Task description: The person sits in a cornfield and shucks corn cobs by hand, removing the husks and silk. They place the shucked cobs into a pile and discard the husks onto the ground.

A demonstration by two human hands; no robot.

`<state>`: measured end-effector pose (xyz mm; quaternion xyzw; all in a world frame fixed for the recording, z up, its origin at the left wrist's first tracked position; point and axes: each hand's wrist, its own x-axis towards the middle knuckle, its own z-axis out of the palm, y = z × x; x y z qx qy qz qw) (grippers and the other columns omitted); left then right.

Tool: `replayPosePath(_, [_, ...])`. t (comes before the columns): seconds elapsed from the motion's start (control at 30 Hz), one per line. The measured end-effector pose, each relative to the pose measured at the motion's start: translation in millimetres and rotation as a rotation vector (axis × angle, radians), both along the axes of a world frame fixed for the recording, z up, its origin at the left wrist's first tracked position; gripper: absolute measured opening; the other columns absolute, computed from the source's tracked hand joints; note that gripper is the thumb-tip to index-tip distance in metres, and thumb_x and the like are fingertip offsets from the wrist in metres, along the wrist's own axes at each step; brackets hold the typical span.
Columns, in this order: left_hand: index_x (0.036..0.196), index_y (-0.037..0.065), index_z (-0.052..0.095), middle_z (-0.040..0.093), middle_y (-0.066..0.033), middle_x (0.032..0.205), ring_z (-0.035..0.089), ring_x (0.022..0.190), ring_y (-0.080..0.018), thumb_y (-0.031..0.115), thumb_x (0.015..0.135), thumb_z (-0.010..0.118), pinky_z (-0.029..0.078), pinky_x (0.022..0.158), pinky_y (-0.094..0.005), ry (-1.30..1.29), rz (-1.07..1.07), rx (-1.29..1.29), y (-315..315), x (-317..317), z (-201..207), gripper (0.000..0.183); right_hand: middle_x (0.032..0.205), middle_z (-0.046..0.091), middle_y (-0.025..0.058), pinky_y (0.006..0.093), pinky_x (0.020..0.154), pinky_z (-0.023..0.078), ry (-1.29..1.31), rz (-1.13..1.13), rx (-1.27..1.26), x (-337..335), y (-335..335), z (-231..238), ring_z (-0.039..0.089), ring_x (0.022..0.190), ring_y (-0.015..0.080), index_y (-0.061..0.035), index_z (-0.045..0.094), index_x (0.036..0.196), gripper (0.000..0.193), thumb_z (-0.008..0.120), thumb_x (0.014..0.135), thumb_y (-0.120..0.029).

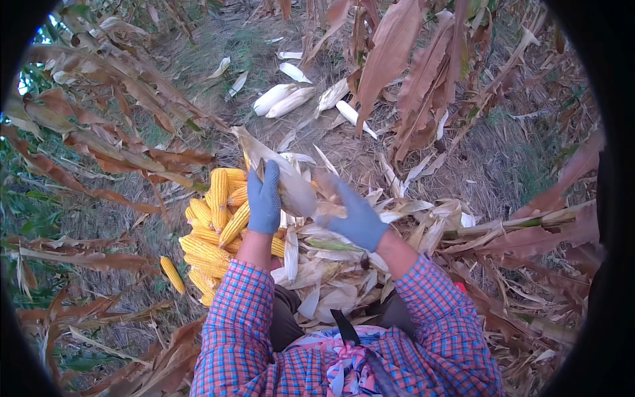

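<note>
My left hand (264, 198), in a blue-grey glove, is closed around an ear of corn (291, 178) still wrapped in its pale dry husk. The ear slants, its pointed end toward the far left and its thicker end toward my right hand. My right hand (357, 215), gloved the same way, is just right of that thick end. Its thumb and fingers are spread apart, and the fingertips are blurred by motion. Beside and beyond my left wrist lies a pile of bare yellow corn cobs (211, 245). Loose stripped husks (337, 291) cover the ground beneath my right hand.
One yellow cob (172, 275) lies apart at the pile's left. Several pale husked ears (284, 100) lie on the ground ahead. Dry brown corn leaves (390, 59) hang at the far right, and leaning stalks (112, 149) stand on the left. A stalk (516, 221) crosses at right.
</note>
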<state>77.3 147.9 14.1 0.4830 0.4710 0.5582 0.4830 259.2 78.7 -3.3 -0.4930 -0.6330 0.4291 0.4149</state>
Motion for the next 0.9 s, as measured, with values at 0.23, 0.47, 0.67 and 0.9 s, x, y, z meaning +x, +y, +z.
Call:
replayPosePath(0.23, [0.121, 0.001, 0.048, 0.058, -0.0139, 0.111, 0.057, 0.102, -0.0244, 0.048, 0.093, 0.043, 0.045, 0.092, -0.0368, -0.587, -0.182, -0.208, 6.3, -13.2, -7.1, 0.055, 0.126, 0.051, 0.0171, 0.0333, 0.098, 0.039, -0.026, 0.234, -0.403, -11.8, 13.9, -25.6, 0.052, 0.114, 0.0258, -0.0016, 0.034, 0.134, 0.077, 0.073, 0.071, -0.023])
replayPosePath(0.47, [0.116, 0.001, 0.052, 0.06, -0.0118, 0.11, 0.059, 0.1, -0.0248, 0.04, 0.094, 0.048, 0.047, 0.09, -0.0388, -0.673, 0.04, -0.305, 19.3, -11.8, -7.8, 0.046, 0.125, 0.052, 0.0075, 0.0297, 0.099, 0.037, 0.426, 0.205, -0.402, -14.7, 8.7, -27.9, 0.049, 0.112, 0.0155, -0.0006, 0.035, 0.135, 0.065, 0.066, 0.079, -0.012])
replayPosePath(0.67, [0.094, 0.006, 0.054, 0.052, -0.0025, 0.072, 0.054, 0.066, -0.0135, 0.032, 0.093, 0.051, 0.048, 0.077, -0.0299, -0.449, -0.393, -0.292, 11.7, -32.5, -15.5, 0.027, 0.113, 0.058, 0.0074, 0.0279, 0.089, 0.043, 0.683, -0.114, -0.366, 4.3, 23.2, -34.2, 0.055, 0.101, 0.0154, 0.0034, 0.049, 0.124, 0.044, 0.056, 0.082, -0.01])
replayPosePath(0.9, [0.122, -0.001, 0.045, 0.054, -0.0141, 0.112, 0.054, 0.102, -0.0173, 0.027, 0.085, 0.058, 0.044, 0.089, -0.0286, 0.42, -1.198, -0.205, -24.9, 11.2, -32.7, 0.048, 0.102, 0.063, 0.0203, 0.0364, 0.079, 0.049, -0.068, -0.344, -0.031, 24.8, 33.1, -34.2, 0.063, 0.092, 0.0305, 0.0012, 0.046, 0.122, 0.075, 0.077, 0.067, -0.039])
